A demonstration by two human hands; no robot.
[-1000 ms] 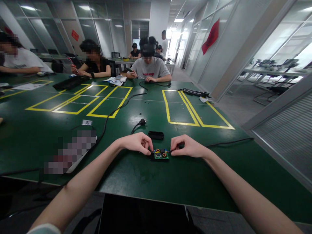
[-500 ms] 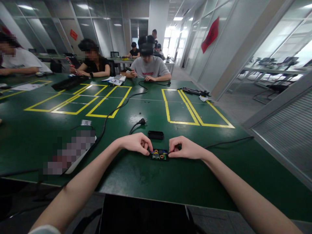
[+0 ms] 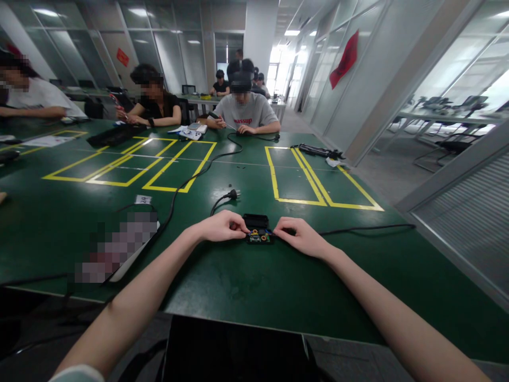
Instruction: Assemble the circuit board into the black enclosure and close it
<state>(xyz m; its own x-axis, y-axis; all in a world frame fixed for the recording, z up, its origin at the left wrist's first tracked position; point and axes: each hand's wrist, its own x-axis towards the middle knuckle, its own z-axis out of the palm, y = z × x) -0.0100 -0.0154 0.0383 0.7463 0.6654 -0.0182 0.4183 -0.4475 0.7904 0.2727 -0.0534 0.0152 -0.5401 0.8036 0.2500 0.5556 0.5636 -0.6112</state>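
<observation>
A small open power adapter [image 3: 260,238] lies on the green table in front of me, its circuit board and copper-coloured coils showing in the black half-shell. My left hand [image 3: 228,226] pinches its left end, where a cord appears to enter. At the opposite end, my right hand [image 3: 298,235] has thumb and fingers closed on the adapter's edge or cord; the exact grip is hidden. Right behind the board is the black cover [image 3: 255,220], hollow side up. A power plug [image 3: 233,194] on a black cord lies beyond my left hand.
Another black cord [image 3: 369,229] runs off to the right. A blurred-out flat object [image 3: 119,249] lies at the left, beside a long cable [image 3: 172,204]. Yellow tape rectangles [image 3: 294,201] mark the table. Across it, a co-worker [image 3: 243,111] handles a tool; folded black tripod-like gear [image 3: 318,151] lies at right.
Both my hands have moved the open adapter away from me, up close to the black cover. The view has shifted slightly.
</observation>
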